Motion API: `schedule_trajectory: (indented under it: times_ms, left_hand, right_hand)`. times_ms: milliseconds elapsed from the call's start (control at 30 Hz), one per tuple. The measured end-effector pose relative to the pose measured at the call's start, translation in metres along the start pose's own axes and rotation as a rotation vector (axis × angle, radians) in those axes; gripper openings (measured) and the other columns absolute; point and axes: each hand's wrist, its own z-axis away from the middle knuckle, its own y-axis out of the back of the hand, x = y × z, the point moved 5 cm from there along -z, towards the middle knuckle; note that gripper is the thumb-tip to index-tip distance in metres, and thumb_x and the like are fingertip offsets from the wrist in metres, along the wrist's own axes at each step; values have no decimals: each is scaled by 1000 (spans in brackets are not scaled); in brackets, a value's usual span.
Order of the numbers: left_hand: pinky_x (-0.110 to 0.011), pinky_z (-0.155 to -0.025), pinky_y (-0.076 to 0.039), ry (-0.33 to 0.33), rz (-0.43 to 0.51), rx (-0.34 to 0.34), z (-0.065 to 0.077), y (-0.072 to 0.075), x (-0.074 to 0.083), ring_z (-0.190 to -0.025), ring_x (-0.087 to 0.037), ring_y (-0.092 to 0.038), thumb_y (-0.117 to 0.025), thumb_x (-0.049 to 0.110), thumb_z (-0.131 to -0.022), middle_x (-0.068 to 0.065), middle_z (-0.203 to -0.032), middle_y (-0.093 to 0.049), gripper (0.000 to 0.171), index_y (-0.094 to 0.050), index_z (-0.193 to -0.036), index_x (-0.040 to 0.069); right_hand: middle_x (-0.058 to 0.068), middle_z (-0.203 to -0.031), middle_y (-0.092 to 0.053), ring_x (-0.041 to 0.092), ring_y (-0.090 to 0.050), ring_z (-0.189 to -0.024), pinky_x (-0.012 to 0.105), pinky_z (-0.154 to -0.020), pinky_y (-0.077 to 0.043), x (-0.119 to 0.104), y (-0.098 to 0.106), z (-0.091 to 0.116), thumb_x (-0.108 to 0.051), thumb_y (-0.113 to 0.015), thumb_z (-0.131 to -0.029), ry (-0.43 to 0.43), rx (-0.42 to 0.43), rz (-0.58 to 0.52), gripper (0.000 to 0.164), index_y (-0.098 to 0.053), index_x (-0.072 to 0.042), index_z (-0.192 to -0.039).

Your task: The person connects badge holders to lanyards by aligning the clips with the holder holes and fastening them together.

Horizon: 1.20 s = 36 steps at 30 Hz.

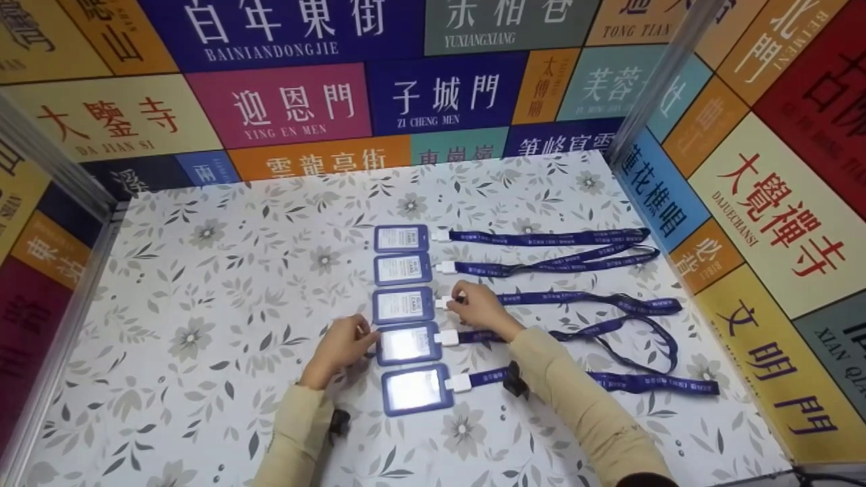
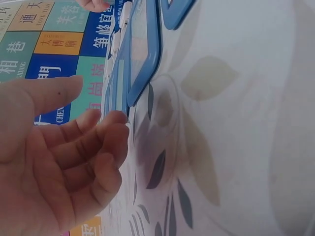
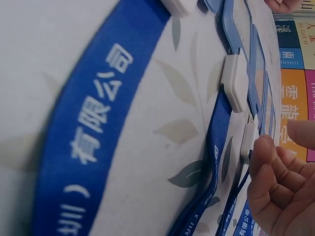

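Several blue-framed badge holders lie in a column on the table, each joined by a white clip to a blue lanyard stretching right. My left hand (image 1: 346, 343) is by the left edge of the second-nearest badge holder (image 1: 408, 343). In the left wrist view its fingers (image 2: 110, 132) are loosely bent, the thumb apart, with nothing between them. My right hand (image 1: 479, 308) is at the white clip (image 1: 443, 302) of the middle badge holder (image 1: 403, 305). In the right wrist view its fingertips (image 3: 261, 152) are right beside that clip, with the thumb held away. The middle lanyard (image 1: 575, 297) runs on behind it.
Two more badge holders lie farther back, the farthest (image 1: 402, 239) beside its straight lanyard (image 1: 548, 238). The nearest badge holder (image 1: 417, 389) lies at the front, its lanyard (image 1: 656, 384) passing under the right sleeve (image 1: 575, 399). Lettered panels (image 1: 298, 101) wall the flower-patterned table (image 1: 257, 284).
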Motion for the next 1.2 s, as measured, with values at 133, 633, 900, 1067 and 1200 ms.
schedule_trajectory:
  times_ms: [133, 633, 900, 1067, 1200]
  left_hand:
    - [-24, -37, -37, 32, 0, -17, 0, 1, -2, -39, -10, -45, -65, 18, -82, 1, -52, -51, 17, -55, -76, 5]
    - [-27, -43, -41, 36, -22, -35, -9, 2, -3, -43, -11, -48, -64, 17, -83, 1, -54, -54, 16, -55, -77, 6]
    - [-28, -49, -44, 49, -48, -26, -24, 9, 1, -50, -14, -52, -65, 15, -82, -1, -58, -56, 15, -56, -78, 5]
    - [-28, -50, -43, 60, -46, -14, -35, 11, -2, -50, -14, -51, -64, 15, -81, -2, -59, -57, 15, -55, -77, 4]
    - [-27, -47, -42, 79, -43, 8, -44, 13, -6, -50, -14, -49, -64, 14, -80, -4, -60, -56, 16, -55, -76, 3]
  right_hand:
    - [1, -51, -53, 14, -53, -44, 21, -41, -40, 3, -2, -8, -11, -60, -85, -51, -17, -25, 16, -56, 0, -96]
    - [3, -59, -52, 8, -47, -40, 21, -42, -43, 16, -4, -19, -14, -69, -78, -182, 61, -2, 19, -55, -1, -81]
    - [2, -55, -50, 9, -45, -39, 21, -39, -39, 18, -3, -19, -12, -71, -76, -256, 79, -73, 24, -49, -4, -76]
    - [2, -52, -50, 9, -46, -39, 21, -38, -41, 18, -4, -20, -10, -71, -75, -272, 74, -115, 27, -45, -7, -70]
    - [3, -53, -51, 10, -48, -40, 22, -39, -43, 19, -4, -20, -9, -72, -74, -274, 71, -134, 27, -45, -7, -69]
